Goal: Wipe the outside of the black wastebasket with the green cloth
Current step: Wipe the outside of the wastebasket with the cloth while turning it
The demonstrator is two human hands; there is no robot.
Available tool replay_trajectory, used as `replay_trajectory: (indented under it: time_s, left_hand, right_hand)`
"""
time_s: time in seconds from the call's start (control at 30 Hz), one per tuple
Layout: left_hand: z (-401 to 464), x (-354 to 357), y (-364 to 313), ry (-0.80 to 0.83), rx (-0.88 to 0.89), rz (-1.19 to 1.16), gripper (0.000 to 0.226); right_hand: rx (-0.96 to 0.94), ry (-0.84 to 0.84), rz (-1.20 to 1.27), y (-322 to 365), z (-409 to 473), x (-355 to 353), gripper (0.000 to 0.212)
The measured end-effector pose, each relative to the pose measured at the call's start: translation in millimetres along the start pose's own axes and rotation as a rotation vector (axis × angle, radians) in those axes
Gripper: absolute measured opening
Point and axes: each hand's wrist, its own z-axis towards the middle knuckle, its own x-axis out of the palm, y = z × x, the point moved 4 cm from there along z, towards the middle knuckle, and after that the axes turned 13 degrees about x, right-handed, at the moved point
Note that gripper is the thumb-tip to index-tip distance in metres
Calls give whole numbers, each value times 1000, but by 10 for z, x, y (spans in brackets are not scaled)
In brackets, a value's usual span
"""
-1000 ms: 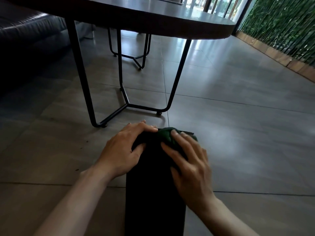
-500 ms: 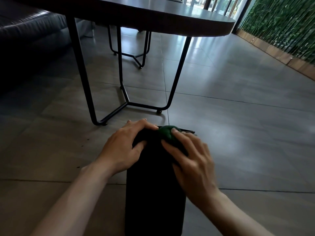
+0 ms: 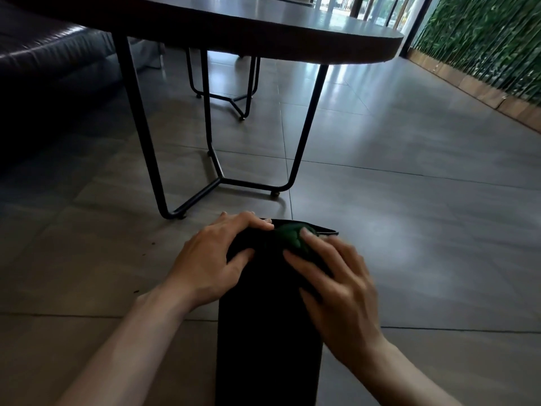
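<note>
The black wastebasket [image 3: 268,332] was seen lying on its side on the tiled floor [image 3: 409,244], its length running away from the camera toward the table [image 3: 263,27], with the far end near the table's metal legs [image 3: 216,180]. The green cloth [image 3: 289,241] was bunched on the upper face of that far end. Compared with a second earlier, the cloth and the right hand [image 3: 336,288] had been carried only slightly across that same end, so the wiping was judged to be confined to one patch; most of the outside appeared still to be covered.

The right hand was laid flat over the cloth, fingers spread and pressed down on it, the fabric being trapped beneath the fingertips rather than pinched. The left hand [image 3: 213,259] was curled over the left edge of the basket's far end, thumb on top and fingers wrapped round the side, by which the basket was judged to be steadied against rolling.
</note>
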Motion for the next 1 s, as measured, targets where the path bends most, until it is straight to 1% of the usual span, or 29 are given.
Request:
replay_trajectory:
  time_s: [0.03, 0.07, 0.1, 0.17, 0.23, 0.27, 0.33, 0.37, 0.4, 0.43, 0.5, 0.53, 0.57, 0.63, 0.7, 0.77, 0.83, 0.9, 0.97, 1.0]
  left_hand:
    - [-2, -8, 9, -8, -5, -6, 49]
    - [3, -9, 18, -14, -11, -11, 50]
    - [8, -7, 22, -17, -18, -12, 49]
    - [18, 2, 23, -18, -31, -13, 48]
    - [26, 10, 14, -13, -43, -17, 47]
    - [24, 12, 6, -8, -46, -20, 47]
    - [26, 5, 3, -9, -42, -26, 47]
    - [33, -1, 9, -13, -34, -28, 47]
    - [34, 5, 15, -13, -28, -30, 47]
    - [34, 7, 20, -13, -25, -32, 48]
    - [30, 12, 17, -13, -13, -42, 48]
    - [26, 11, 19, -18, -8, -47, 48]
    - [30, 14, 27, -25, -9, -49, 48]
    - [35, 14, 54, -35, -27, -48, 48]
    - [43, 33, 59, -37, -27, -53, 48]
    - [45, 46, 53, -41, -18, -64, 48]
    - [49, 58, 38, -44, -13, -82, 47]
    - [62, 64, 43, -44, -9, -89, 47]
    - [70, 66, 58, -49, -13, -90, 46]
    - [74, 70, 59, -50, -14, -89, 46]
  right_hand:
    - [19, -12, -14, 9, 43, 36, 29]
    - [-6, -8, -31, 30, 10, 75, 30]
    - [-62, 10, -41, 60, -104, 111, 28]
    - [-248, 66, -44, 140, -493, 181, 23]
    - [-401, 176, -92, 185, -918, 222, 22]
    - [-438, 239, -125, 192, -1049, 216, 25]
    - [-483, 264, -152, 149, -1066, 182, 26]
    - [-468, 243, -119, 123, -964, 154, 26]
    - [-408, 196, -59, 95, -810, 118, 26]
    - [-306, 141, -1, 55, -605, 85, 26]
    - [-73, 40, 31, -35, -214, 39, 27]
    - [5, 13, 19, -60, -91, 37, 29]
    - [31, 3, 6, -63, -42, 55, 30]
    - [-34, 11, -9, -11, -162, 118, 27]
    - [-202, 57, -11, 61, -527, 180, 22]
    - [-389, 161, -86, 129, -958, 250, 21]
    - [-480, 250, -146, 126, -1131, 250, 26]
    - [-422, 218, -70, 75, -927, 196, 20]
    - [-228, 136, 40, 18, -537, 139, 22]
    - [-125, 95, 55, -13, -343, 120, 24]
